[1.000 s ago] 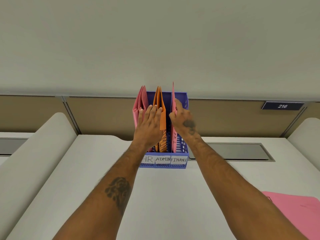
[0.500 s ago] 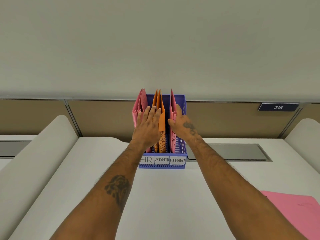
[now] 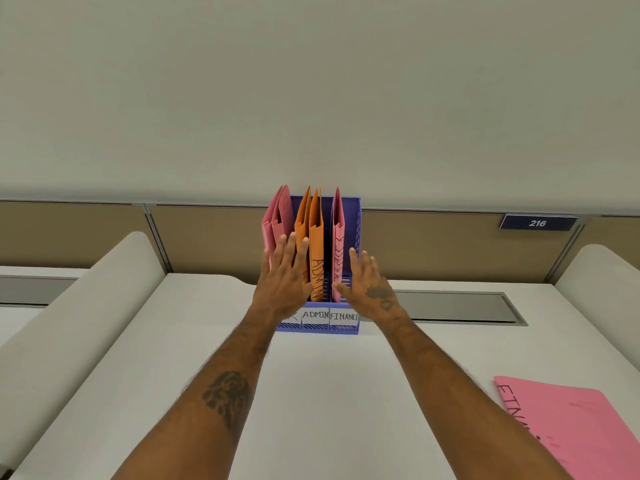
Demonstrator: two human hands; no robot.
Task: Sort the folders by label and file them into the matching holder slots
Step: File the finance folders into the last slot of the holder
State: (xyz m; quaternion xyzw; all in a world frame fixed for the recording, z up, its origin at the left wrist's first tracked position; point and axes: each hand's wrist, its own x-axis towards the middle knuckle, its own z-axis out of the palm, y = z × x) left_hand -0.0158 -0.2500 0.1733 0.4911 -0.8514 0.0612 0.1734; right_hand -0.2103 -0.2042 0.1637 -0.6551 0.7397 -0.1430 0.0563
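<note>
A blue three-slot holder (image 3: pixel 353 216) stands at the back of the white desk, with front labels reading ADMIN and FINANCE; the left label is hidden behind my wrist. Pink folders (image 3: pixel 277 216) stand in the left slot, orange folders (image 3: pixel 316 237) marked ADMIN in the middle, and one pink folder (image 3: pixel 338 233) in the right slot. My left hand (image 3: pixel 284 275) lies flat and open against the fronts of the left and middle folders. My right hand (image 3: pixel 369 282) is open beside the right slot, holding nothing. Another pink folder (image 3: pixel 585 424) lies flat at the desk's right front.
A tan partition wall (image 3: pixel 207 237) runs behind the holder, with a dark plate marked 216 (image 3: pixel 537 223) on the right. A grey recessed tray (image 3: pixel 460 306) sits in the desk right of the holder. Rounded white dividers (image 3: pixel 86 306) border the desk on both sides.
My right hand has let go of the pink folder, which stands lower in the right slot, and has drawn back and down, opening. My left hand has slid slightly down.
</note>
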